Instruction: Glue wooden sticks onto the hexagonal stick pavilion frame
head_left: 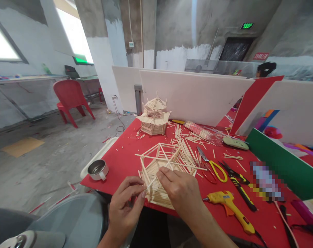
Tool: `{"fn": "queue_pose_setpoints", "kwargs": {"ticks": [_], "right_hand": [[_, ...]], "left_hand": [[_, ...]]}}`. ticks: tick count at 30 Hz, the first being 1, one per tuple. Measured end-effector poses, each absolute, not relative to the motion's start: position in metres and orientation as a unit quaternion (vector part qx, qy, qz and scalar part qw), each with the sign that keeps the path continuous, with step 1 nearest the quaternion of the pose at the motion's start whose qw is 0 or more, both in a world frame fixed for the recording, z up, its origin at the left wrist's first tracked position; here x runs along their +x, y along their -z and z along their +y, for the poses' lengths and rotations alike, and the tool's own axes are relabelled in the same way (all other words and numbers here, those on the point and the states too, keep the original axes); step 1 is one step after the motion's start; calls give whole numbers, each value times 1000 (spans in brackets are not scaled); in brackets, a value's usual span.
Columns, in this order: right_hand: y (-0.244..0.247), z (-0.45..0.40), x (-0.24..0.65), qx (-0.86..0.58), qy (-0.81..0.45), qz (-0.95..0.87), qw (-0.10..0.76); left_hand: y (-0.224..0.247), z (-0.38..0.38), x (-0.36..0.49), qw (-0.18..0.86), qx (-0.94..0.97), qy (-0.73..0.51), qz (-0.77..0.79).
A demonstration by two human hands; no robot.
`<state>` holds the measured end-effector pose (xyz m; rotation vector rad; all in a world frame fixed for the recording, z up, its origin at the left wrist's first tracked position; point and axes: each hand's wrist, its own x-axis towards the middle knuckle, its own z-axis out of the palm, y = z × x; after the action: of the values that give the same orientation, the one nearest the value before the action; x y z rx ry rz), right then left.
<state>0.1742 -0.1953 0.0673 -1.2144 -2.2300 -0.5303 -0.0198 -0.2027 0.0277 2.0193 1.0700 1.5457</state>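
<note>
A hexagonal wooden-stick frame (156, 163) stands at the near edge of the red table, with long sticks crossing over its top. My left hand (128, 203) pinches the near end of a thin wooden stick (151, 182) at the frame's front left corner. The fingers of my right hand (181, 189) close on the same stick farther up, over the middle of the frame; their tips are partly hidden. Behind it sits a finished-looking stick pagoda (153, 119) with two roofs. Loose wooden sticks (189, 151) are scattered beside the frame.
To the right lie yellow-handled scissors (215, 170), pliers (240, 189) and a yellow glue gun (230, 206). A metal cup (98, 169) stands at the table's left edge. White boards (190, 93) and a green board (280, 162) border the table. A red chair (71, 98) is farther left.
</note>
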Motion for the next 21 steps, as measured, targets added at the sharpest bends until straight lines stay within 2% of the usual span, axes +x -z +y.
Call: {"fn": "queue_pose_setpoints", "kwargs": {"ticks": [21], "right_hand": [[-67, -196, 174, -452, 193, -831, 259]], "left_hand": [[-28, -203, -20, 196, 714, -554, 380]]}}
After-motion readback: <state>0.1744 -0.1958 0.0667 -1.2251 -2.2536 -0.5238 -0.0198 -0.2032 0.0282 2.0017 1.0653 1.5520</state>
